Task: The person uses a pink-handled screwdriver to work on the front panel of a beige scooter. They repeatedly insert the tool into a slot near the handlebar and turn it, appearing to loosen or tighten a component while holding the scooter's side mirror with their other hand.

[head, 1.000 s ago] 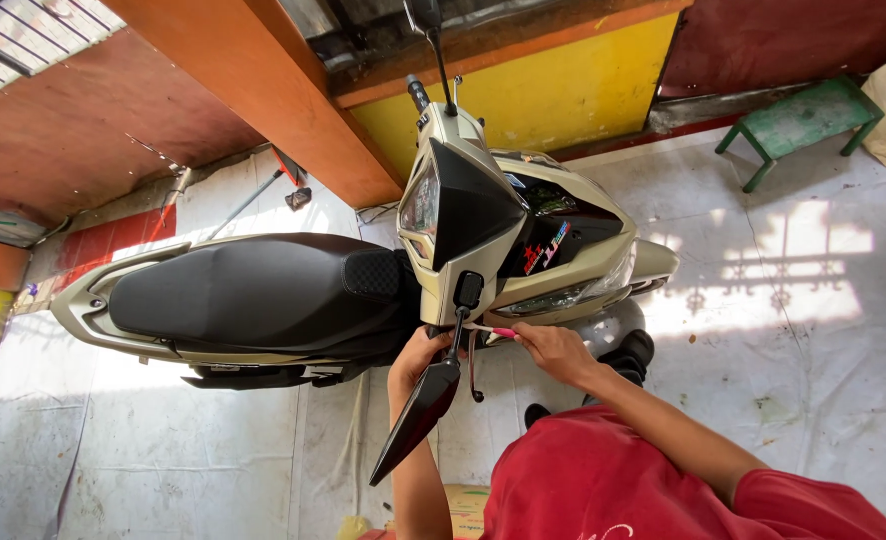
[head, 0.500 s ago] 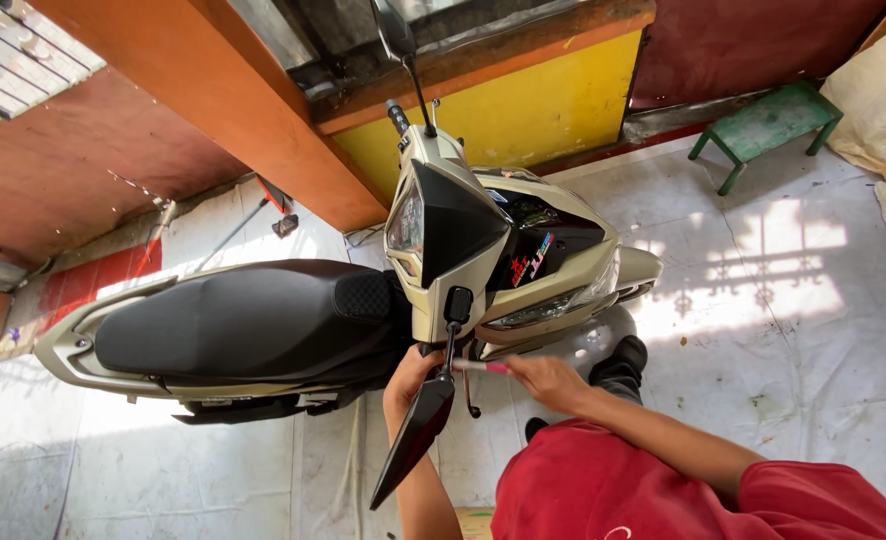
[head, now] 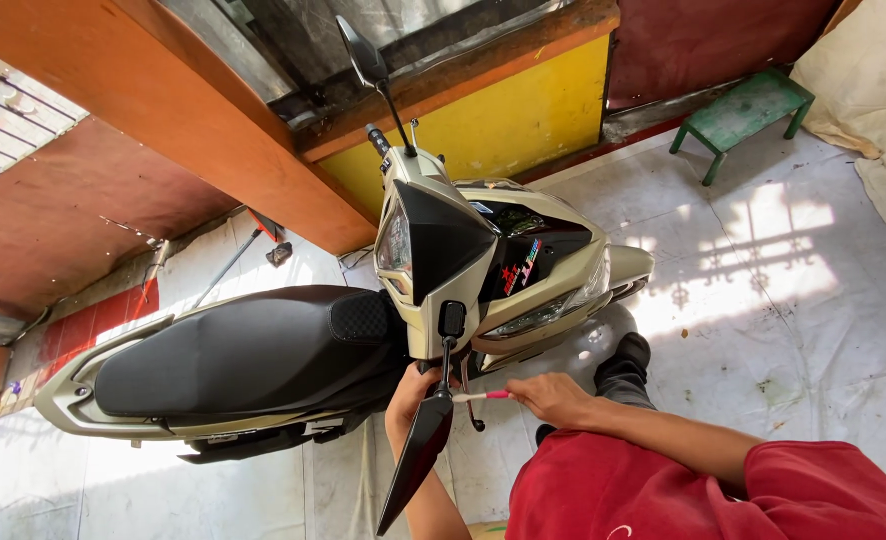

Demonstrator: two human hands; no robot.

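Observation:
A beige and black scooter [head: 483, 260] stands crosswise below me, its black seat [head: 253, 345] to the left. My left hand [head: 410, 392] grips the near handlebar end by the mirror stalk, just above the black mirror [head: 415, 455]. My right hand [head: 551, 398] pinches a thin tool with a red and white handle [head: 483, 396], its tip pointing at the handlebar near the brake lever. My red sleeve [head: 683, 490] fills the bottom right.
A green stool [head: 743, 115] stands at the back right beside a pale sack [head: 868, 90]. An orange beam [head: 193, 120] and a yellow wall [head: 503, 120] run behind the scooter. My dark shoe [head: 625, 365] rests on the pale floor near the front wheel. A long-handled tool [head: 233, 262] leans at the wall.
The view has drifted so the scooter sits a little lower and left. My hands stay at the near handlebar, the right hand still holding the thin tool to it.

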